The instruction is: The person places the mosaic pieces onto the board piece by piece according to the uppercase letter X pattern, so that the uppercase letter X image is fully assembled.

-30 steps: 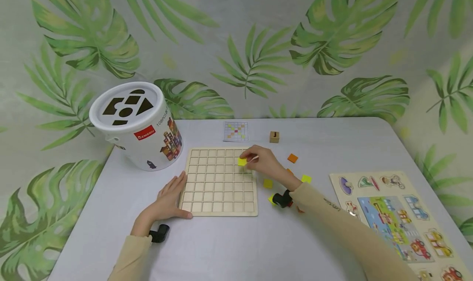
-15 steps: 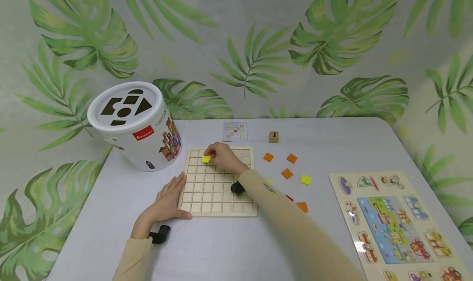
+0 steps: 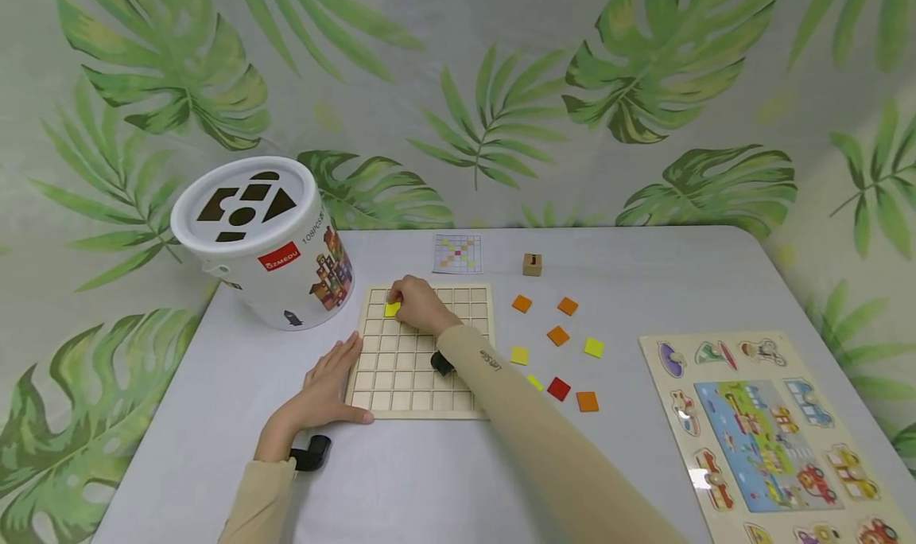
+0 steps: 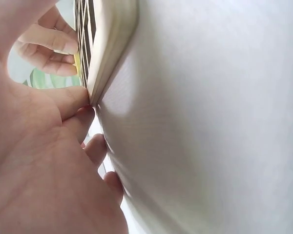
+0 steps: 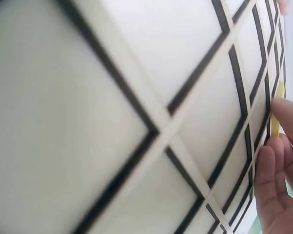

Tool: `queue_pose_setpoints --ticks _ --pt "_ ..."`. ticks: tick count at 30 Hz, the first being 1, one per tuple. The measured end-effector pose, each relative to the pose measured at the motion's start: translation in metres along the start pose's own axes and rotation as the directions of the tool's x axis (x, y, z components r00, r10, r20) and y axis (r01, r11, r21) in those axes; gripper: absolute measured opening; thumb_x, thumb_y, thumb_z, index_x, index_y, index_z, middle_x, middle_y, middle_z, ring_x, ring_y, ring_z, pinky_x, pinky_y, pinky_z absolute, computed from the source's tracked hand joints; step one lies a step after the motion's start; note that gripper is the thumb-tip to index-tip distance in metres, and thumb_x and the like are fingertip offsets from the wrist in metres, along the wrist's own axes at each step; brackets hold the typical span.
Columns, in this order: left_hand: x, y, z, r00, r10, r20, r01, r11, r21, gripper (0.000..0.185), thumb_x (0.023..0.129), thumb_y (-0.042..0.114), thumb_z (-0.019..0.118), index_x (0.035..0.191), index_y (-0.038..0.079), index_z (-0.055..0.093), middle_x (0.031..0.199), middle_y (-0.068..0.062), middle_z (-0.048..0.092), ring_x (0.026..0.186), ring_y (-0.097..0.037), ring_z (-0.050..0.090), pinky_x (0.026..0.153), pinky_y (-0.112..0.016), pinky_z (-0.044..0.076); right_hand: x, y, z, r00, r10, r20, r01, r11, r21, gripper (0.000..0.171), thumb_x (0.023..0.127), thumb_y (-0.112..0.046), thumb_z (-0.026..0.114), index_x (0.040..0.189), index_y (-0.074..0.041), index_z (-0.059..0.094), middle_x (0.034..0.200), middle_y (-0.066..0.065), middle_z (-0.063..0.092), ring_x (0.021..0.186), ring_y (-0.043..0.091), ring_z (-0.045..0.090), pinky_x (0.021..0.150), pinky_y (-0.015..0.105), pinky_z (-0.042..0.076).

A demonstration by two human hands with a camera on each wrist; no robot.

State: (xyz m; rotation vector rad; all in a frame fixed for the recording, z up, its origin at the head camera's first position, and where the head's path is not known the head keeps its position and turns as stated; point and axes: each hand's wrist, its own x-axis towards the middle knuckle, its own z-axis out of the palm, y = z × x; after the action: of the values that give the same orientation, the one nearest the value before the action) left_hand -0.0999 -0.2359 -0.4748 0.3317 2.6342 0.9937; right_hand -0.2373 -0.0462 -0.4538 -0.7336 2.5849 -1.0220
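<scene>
A wooden grid board (image 3: pixel 396 362) lies flat on the table. At its upper left, my right hand (image 3: pixel 422 304) pinches a yellow square tile (image 3: pixel 392 309) between thumb and fingers, down at the grid. In the right wrist view the tile (image 5: pixel 276 126) stands against the grid lines; whether it is fully inside a cell I cannot tell. My left hand (image 3: pixel 325 391) rests along the board's left edge, thumb at the near corner and fingers extended. The left wrist view has its fingertips touching the board's rim (image 4: pixel 112 44).
Right of the board lie loose orange tiles (image 3: pixel 558 336), yellow tiles (image 3: pixel 594 347) and a red tile (image 3: pixel 559 389). A pattern card (image 3: pixel 458 254) and wooden cube (image 3: pixel 532 265) are behind. A white bucket (image 3: pixel 286 289) stands left, a picture puzzle (image 3: pixel 680 441) right.
My right hand has carried the yellow tile leftward across the board, from its upper right to its upper left, then lowered it slightly. The left hand has stayed in place.
</scene>
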Motion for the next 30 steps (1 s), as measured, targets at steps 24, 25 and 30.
queue_pose_setpoints --ticks 24,25,30 --pt "0.003 0.0 0.001 1.0 -0.01 -0.008 0.01 1.0 -0.003 0.124 0.061 0.038 0.089 0.151 -0.002 0.014 0.159 -0.015 0.004 0.143 -0.039 -0.002 0.107 -0.065 0.0 -0.087 0.098 -0.105 0.981 0.128 -0.148 -0.11 0.986 0.122 0.018 0.087 -0.005 0.066 0.104 0.001 0.067 0.098 0.012 0.065 0.09 0.026 0.059 0.074 0.033 0.05" --pt "0.003 0.0 0.001 1.0 -0.01 -0.008 0.01 1.0 -0.003 0.124 0.061 0.038 0.089 0.151 -0.002 0.014 0.159 -0.015 0.003 0.143 -0.039 -0.002 0.106 -0.065 0.0 -0.092 0.105 -0.108 0.977 0.147 -0.152 -0.13 0.985 0.116 0.018 0.087 -0.005 0.066 0.105 0.001 0.067 0.1 0.012 0.064 0.091 0.027 0.058 0.075 0.034 0.05" --pt "0.002 0.0 0.001 1.0 -0.008 -0.006 0.008 1.0 -0.002 0.125 0.061 0.038 0.089 0.151 -0.003 0.014 0.159 -0.015 0.003 0.143 -0.039 -0.003 0.106 -0.065 0.0 -0.11 0.127 -0.113 0.972 0.195 -0.129 -0.185 0.979 0.082 0.021 0.087 -0.006 0.069 0.107 0.0 0.066 0.107 0.013 0.062 0.097 0.028 0.055 0.084 0.038 0.049"
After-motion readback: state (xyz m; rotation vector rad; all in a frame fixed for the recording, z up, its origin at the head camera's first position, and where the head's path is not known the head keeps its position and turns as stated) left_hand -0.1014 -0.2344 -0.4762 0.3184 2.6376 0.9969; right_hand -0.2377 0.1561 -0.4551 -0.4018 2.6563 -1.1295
